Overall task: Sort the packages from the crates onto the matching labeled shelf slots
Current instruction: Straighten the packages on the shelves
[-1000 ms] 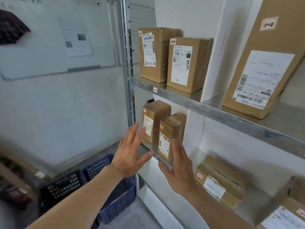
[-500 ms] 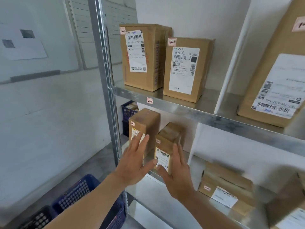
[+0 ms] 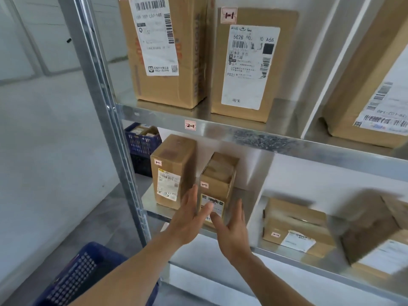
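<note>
At shelf 2-1 (image 3: 147, 200), left hand (image 3: 187, 219), right hand (image 3: 233, 230) flanking package (image 3: 217, 180), perhaps touching

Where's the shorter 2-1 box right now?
Head view, lower centre: shorter box stands under the 2-1 tag, right of the taller box, between left hand and right hand.

We see matt brown cardboard packages (image 3: 174, 160), white paper labels (image 3: 249, 67), glossy brushed metal shelf (image 3: 287, 144), blue plastic lattice crate (image 3: 75, 277).

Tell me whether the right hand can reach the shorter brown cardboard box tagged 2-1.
Probably yes. The right hand is open just in front of the shorter brown cardboard box, whose right side is free; the left hand flanks the other side.
</note>
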A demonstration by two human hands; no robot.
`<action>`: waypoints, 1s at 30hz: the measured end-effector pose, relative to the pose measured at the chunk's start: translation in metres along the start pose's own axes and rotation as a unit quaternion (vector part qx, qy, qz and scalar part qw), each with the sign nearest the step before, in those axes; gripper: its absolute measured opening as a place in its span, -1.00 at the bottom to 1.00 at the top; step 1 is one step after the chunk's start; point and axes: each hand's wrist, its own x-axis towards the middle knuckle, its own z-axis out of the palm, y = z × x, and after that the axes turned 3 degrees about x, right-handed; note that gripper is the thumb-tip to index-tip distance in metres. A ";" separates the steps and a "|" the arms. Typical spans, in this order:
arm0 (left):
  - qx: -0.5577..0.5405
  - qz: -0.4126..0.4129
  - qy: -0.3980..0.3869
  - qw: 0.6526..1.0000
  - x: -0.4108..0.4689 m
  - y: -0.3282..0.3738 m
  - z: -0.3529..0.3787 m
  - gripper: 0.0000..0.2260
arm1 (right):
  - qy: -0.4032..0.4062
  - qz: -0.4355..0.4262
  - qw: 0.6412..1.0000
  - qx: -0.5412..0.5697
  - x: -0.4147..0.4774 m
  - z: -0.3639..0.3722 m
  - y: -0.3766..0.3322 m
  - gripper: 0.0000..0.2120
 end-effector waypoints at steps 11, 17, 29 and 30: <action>-0.132 0.026 -0.017 0.991 0.035 -0.039 0.034 -0.35 | -0.003 0.075 0.996 0.040 0.030 0.030 0.026 -0.17; -0.153 0.026 -0.031 0.987 0.043 -0.047 0.038 -0.38 | -0.003 0.073 0.996 0.055 0.042 0.035 0.025 -0.18; -0.147 0.020 -0.038 0.988 0.059 -0.040 0.036 -0.37 | 0.008 0.072 0.995 0.066 0.061 0.036 0.024 -0.34; -0.148 0.017 -0.040 0.988 0.061 -0.041 0.037 -0.35 | 0.009 0.071 0.995 0.068 0.062 0.035 0.024 -0.32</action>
